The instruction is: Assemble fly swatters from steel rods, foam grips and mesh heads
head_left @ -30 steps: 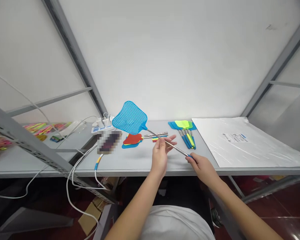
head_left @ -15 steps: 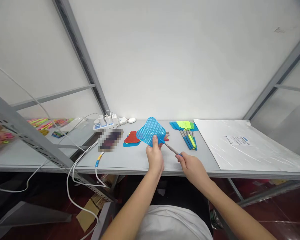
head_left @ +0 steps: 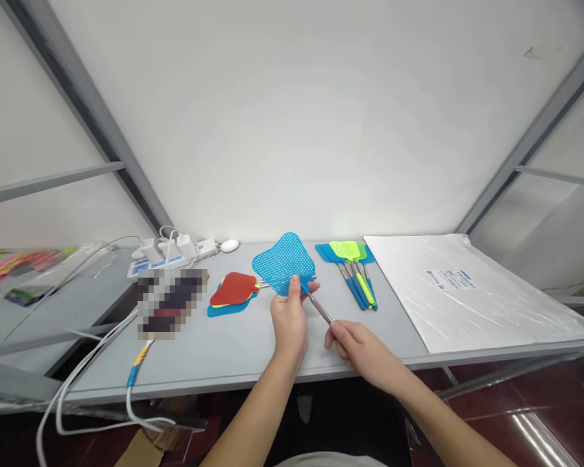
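A blue fly swatter (head_left: 285, 259) with a perforated head and a metal shaft is held above the shelf. My left hand (head_left: 291, 321) pinches the base of its head, thumb on top. My right hand (head_left: 363, 350) is wrapped round the lower shaft and hides the handle end. Left of it, red, yellow and blue fly swatters lie stacked, the red one (head_left: 234, 288) uppermost; the held swatter covers part of their shafts. To the right is a pile of blue and green-yellow fly swatters (head_left: 348, 250) with their handles towards me.
A white plastic-wrapped sheet with a label (head_left: 481, 292) lies at the right. On the left are a power strip (head_left: 158, 263) with plugs, white cables (head_left: 58, 395) and a blurred-out item (head_left: 172, 305). Metal posts (head_left: 92, 110) frame the grey shelf (head_left: 233, 350).
The camera view has shifted right and closer to the shelf. My right hand has moved along the swatter's shaft; my left hand keeps its grip at the head.
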{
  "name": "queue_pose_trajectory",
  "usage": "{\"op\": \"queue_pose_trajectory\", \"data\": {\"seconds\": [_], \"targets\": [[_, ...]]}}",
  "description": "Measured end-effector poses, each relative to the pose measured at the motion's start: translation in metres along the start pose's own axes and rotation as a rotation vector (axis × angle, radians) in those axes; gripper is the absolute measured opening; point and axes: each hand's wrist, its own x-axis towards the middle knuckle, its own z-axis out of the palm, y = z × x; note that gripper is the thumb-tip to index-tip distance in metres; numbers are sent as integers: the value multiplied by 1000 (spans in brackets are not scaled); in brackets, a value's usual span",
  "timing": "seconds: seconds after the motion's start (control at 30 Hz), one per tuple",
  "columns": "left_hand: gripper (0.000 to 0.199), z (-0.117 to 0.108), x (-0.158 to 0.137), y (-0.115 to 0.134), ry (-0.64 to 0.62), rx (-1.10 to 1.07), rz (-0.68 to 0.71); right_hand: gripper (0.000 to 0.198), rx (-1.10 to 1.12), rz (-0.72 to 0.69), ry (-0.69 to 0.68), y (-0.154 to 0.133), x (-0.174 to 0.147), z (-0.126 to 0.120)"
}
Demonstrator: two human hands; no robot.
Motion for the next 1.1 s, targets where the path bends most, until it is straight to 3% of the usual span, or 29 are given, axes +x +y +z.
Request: {"op": "queue_pose_trajectory", "data": {"seconds": [0.1,0.2,0.33,0.43,0.5,0.67,0.87,0.93,1.1], "targets": [[37,12,13,-7,48,62,22,41,-336,-72,256,-4,13,-6],[36,26,28,-10,12,103,-10,37,-325,-56,239,-3,23,-14],[41,41,44,-18,-249,217,-160,29,-144,-11,245,8,31,-30],[48,43,47,-27,-444,273,-290,31,-82,17,330,16,38,-51],[45,36,44,-29,-498,307,-301,34,-141,50,430,18,46,-70],[28,5,35,-26,-562,550,-51,32,-471,164,701,17,79,-115],[20,-16,30,-36,-521,673,397,32,-702,267,624,23,121,-125],[19,-22,32,-36,-489,674,440,33,-742,280,593,24,129,-123],[18,-35,39,-24,-398,627,397,31,-748,304,518,22,136,-121]]}}
